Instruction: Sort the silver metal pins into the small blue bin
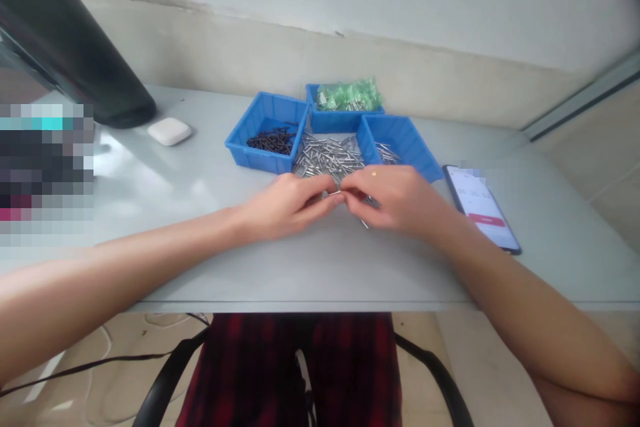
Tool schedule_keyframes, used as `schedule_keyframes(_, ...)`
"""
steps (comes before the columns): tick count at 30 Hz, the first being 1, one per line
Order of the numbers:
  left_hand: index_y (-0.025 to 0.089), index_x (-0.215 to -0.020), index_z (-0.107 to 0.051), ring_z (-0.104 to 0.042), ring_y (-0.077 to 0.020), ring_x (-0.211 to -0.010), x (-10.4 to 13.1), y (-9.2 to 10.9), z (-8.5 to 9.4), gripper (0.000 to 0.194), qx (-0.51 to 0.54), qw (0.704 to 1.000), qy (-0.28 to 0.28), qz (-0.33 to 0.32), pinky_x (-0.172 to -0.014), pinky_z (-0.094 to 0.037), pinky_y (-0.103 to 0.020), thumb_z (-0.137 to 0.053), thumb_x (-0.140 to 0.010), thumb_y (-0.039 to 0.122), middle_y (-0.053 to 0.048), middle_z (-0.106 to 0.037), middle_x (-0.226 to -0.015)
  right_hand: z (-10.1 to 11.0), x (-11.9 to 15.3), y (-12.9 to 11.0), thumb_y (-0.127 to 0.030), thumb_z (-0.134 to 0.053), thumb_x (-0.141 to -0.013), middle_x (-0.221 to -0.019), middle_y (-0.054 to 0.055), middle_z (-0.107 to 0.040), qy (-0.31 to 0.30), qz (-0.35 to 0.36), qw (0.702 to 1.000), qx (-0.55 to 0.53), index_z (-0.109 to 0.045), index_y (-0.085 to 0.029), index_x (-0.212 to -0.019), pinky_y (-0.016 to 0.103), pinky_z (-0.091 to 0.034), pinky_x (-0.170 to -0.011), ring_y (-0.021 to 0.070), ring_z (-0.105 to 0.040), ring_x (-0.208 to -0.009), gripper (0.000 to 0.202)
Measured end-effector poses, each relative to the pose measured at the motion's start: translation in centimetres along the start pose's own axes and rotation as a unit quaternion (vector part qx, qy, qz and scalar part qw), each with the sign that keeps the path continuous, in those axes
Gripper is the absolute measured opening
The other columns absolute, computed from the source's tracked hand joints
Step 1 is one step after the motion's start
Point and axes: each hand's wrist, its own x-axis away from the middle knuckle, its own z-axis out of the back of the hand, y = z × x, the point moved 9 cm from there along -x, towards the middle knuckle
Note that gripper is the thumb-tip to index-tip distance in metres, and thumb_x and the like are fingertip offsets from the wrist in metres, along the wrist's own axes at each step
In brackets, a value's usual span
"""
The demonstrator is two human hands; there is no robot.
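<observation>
One dark cylinder [75, 47] and one white case [169, 132] are resting on the surface [300, 273]. Of three blue bins, the left bin [263, 160] is holding dark pins [273, 141], too many to count. The left hand [285, 205] is pinching one thin metal piece [333, 194] in front of a loose silver pile [327, 157]; the rear bin [333, 121] is holding green packets [350, 95]. The right hand [397, 197] is closing its fingers on the same piece, before the right bin [413, 143] of silver pins [387, 153]. One phone [483, 210] is showing unreadably small writing.
</observation>
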Motion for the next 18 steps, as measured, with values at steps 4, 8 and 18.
schedule_keyframes(4,0.017,-0.083,-0.051,-0.037,-0.0056,-0.048,-0.04,0.21,0.06,0.02,-0.007,1.0,0.007,-0.011,-0.05,-0.03,-0.018,-0.045,-0.093,0.033,0.007,-0.043,-0.055,-0.06,0.06,0.22,-0.022,-0.047,-0.09,-0.068,0.0,-0.063,-0.008,-0.011,1.0,-0.001,-0.063,-0.015,-0.086,0.025,-0.039,-0.059,0.0124,-0.058,-0.064,0.018)
schedule_keyframes(8,0.018,-0.082,-0.051,-0.039,-0.006,-0.047,-0.1,0.3,-0.12,0.016,-0.026,1.0,0.001,-0.016,-0.049,-0.03,-0.018,-0.046,-0.092,0.029,0.007,-0.043,-0.055,-0.17,0.04,0.1,-0.022,-0.047,-0.091,-0.07,0.001,-0.065,-0.016,-0.005,1.0,0.002,-0.063,-0.015,-0.086,0.025,-0.039,-0.06,0.0128,-0.059,-0.066,0.018)
schedule_keyframes(18,0.018,-0.078,-0.048,-0.042,-0.0061,-0.048,0.08,0.15,-0.61,0.017,-0.056,0.998,-0.016,-0.029,-0.049,-0.031,-0.019,-0.045,-0.092,0.027,0.007,-0.042,-0.055,-0.29,-0.01,-0.08,-0.025,-0.045,-0.092,-0.074,0.003,-0.067,-0.03,-0.002,1.0,0.002,-0.064,-0.016,-0.086,0.027,-0.04,-0.06,0.0146,-0.06,-0.068,0.022)
